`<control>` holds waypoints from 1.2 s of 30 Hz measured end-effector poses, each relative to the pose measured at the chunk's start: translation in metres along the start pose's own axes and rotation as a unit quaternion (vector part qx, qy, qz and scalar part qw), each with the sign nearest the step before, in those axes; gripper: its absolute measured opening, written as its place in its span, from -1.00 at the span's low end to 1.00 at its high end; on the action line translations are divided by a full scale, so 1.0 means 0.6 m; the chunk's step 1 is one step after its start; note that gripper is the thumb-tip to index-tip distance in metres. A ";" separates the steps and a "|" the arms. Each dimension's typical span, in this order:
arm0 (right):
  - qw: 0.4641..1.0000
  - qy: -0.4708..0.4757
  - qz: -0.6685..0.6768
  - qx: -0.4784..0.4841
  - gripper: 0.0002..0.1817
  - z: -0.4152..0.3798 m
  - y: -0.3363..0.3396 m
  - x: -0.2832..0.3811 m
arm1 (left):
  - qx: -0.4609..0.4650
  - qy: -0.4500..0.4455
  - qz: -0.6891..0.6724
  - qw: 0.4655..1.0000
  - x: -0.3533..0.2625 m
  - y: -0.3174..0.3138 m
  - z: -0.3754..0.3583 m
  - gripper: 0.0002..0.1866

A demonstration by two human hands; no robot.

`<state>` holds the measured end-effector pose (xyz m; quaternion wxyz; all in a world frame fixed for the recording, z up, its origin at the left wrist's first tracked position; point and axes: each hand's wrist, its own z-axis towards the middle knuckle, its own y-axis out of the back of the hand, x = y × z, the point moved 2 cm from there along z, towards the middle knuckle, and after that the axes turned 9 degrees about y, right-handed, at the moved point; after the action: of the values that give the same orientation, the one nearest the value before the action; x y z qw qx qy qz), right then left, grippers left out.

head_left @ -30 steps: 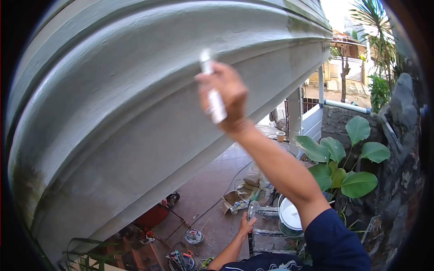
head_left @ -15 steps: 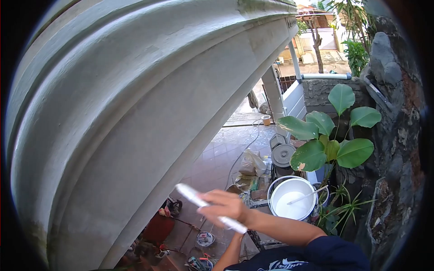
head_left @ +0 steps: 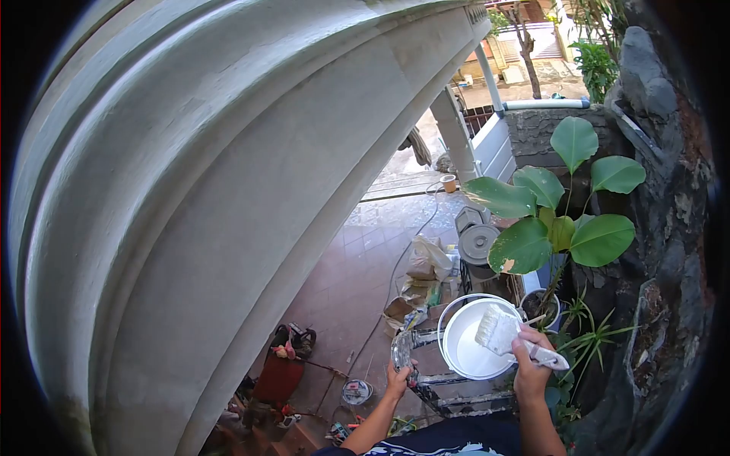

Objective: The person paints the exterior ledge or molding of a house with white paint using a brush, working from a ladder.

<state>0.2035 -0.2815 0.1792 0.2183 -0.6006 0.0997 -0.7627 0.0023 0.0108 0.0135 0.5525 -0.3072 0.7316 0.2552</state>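
Observation:
My right hand grips the handle of a wide paintbrush, its pale bristles pointing up and left. The brush is over a white bucket of white paint and covers part of its opening. Below and left of the bucket, my left hand is closed around the side of a paint-spattered ladder. A large grey moulded concrete structure fills the left of the view, apart from both hands.
A leafy plant stands behind the bucket, beside a rough rock wall. Bags and a lidded grey bin are on the tiled floor far below. A small pail and tools lie lower left.
My right hand has swung right with the paintbrush, from near the concrete's lower edge to over the bucket. My left hand, hidden before, now shows on the ladder. The view has tilted slightly down.

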 end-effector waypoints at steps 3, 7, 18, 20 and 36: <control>0.997 -0.063 0.040 -0.029 -0.82 -0.030 0.026 -0.016 | 0.017 0.013 -0.012 1.000 0.008 0.002 0.002 -0.60; 0.967 -0.171 0.160 -0.099 -0.75 -0.044 0.033 -0.020 | 0.015 0.042 -0.011 0.999 0.005 0.005 -0.001 -0.64; 0.971 -0.133 0.163 -0.112 -0.65 -0.024 0.034 0.001 | 0.001 0.027 -0.005 1.000 -0.002 -0.007 -0.005 -0.65; 0.973 -0.137 0.150 -0.112 -0.66 -0.027 0.025 0.010 | -0.003 0.050 -0.007 0.999 -0.008 -0.010 -0.011 -0.70; 0.921 0.375 0.035 0.103 -0.86 0.269 -0.442 0.162 | -0.052 0.011 -0.015 0.998 0.004 -0.016 -0.005 -0.78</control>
<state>0.2841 -0.0732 0.4156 0.2525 -0.2409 0.1161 -0.9299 0.0071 0.0017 0.0119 0.5314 -0.3498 0.7185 0.2811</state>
